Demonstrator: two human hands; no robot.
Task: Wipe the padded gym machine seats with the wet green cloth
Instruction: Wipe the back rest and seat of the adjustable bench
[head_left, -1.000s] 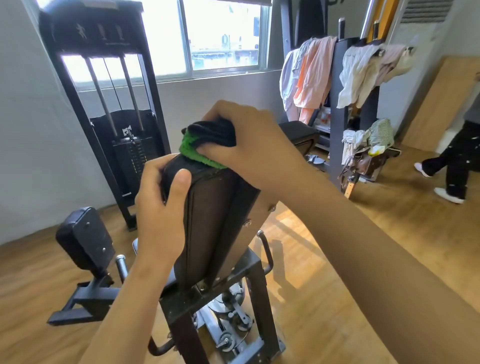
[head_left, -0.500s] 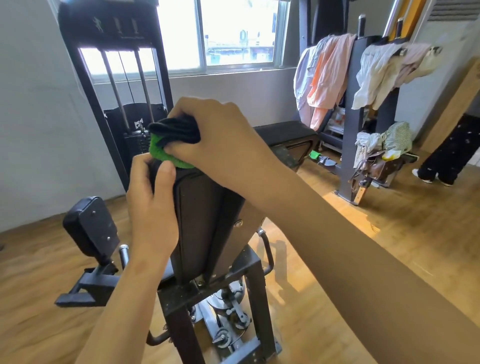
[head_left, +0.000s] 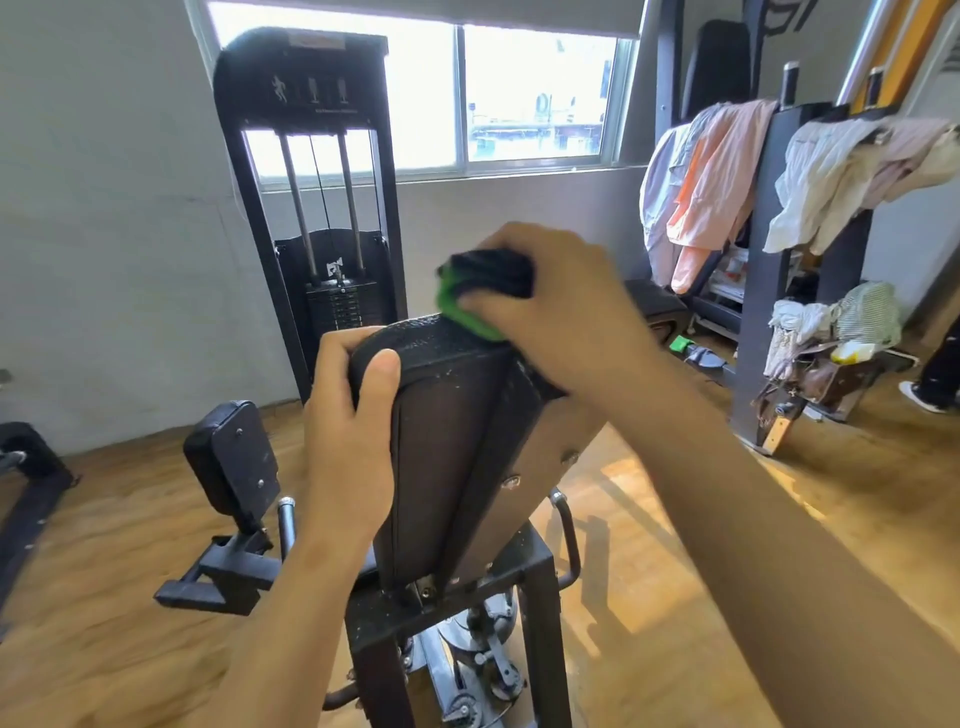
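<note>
A black padded backrest (head_left: 441, 436) of a gym machine stands upright in front of me, its top edge speckled with wet drops. My right hand (head_left: 550, 306) grips a bunched cloth (head_left: 467, 306), green below and dark above, and presses it on the right end of the pad's top edge. My left hand (head_left: 348, 436) grips the pad's upper left corner, thumb across the near face. A smaller black pad (head_left: 228, 457) sits lower left on the machine's arm.
A black weight-stack tower (head_left: 317, 208) stands behind, under the window. Clothes (head_left: 696, 197) hang over a dark rack at the right, with bags (head_left: 831, 343) below. A person's leg and shoe (head_left: 930, 389) show at the far right edge. The floor is wood.
My right hand has slid the cloth along the pad's top edge from the left corner toward the right end. The left hand keeps its grip on the corner. The view shifted left.
</note>
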